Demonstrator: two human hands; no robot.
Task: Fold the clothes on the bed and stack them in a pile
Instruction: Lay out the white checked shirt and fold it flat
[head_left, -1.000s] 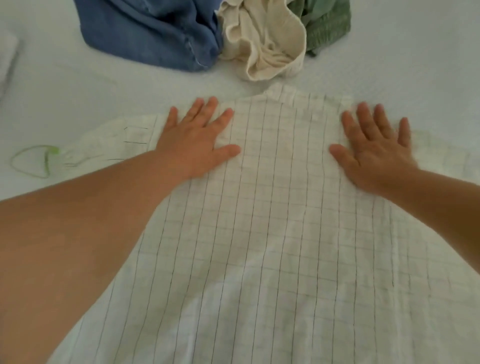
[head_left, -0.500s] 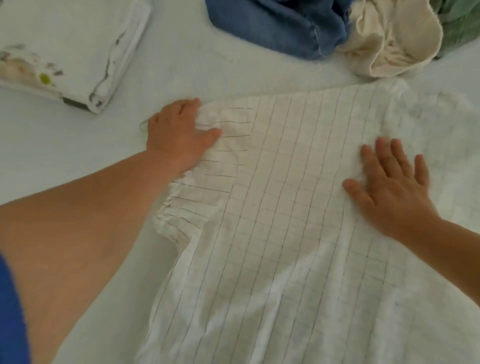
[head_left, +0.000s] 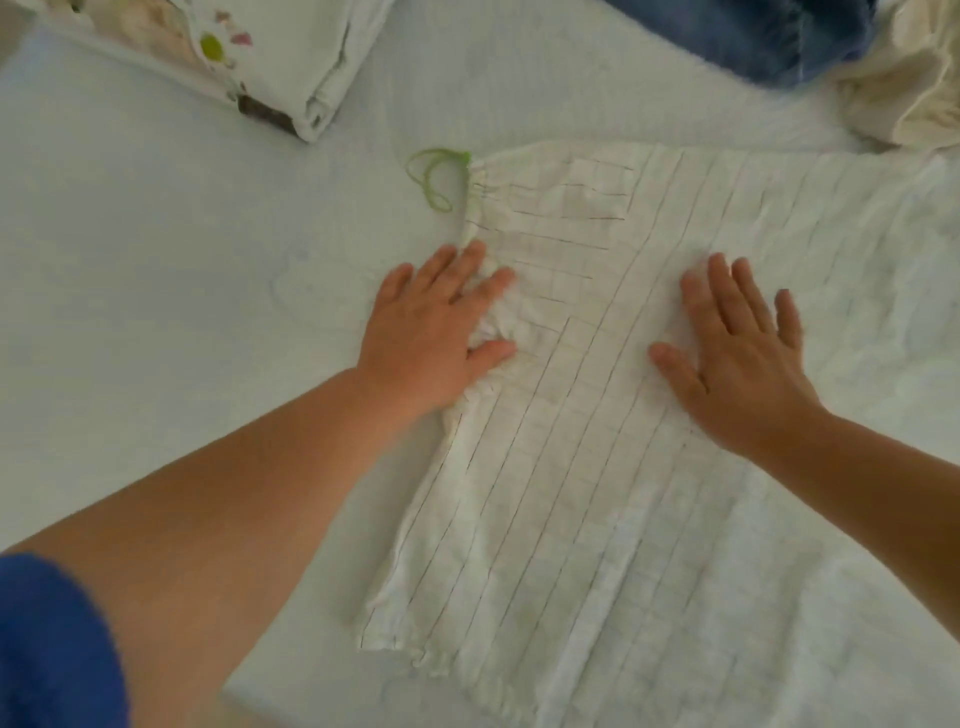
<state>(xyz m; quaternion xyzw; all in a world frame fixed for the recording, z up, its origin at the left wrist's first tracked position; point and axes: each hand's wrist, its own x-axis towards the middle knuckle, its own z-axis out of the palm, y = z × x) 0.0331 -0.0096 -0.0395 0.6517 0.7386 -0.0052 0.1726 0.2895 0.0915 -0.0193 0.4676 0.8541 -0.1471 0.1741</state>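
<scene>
Pale bed sheet (head_left: 182, 270) under a white checked shirt (head_left: 597, 467) spread flat, both hands on it

Left hand (head_left: 436, 338) lies on the shirt's bunched left edge, fingers extended, thumb against a crumpled fold, gripping nothing; right hand (head_left: 743, 358) presses flat and spread on the cloth. By the sleeve end lies a green thread loop (head_left: 434, 179). Far left sits a folded floral garment (head_left: 270, 57); at the far right, a blue garment (head_left: 753, 36) and a cream garment (head_left: 904, 88) lie unfolded
</scene>
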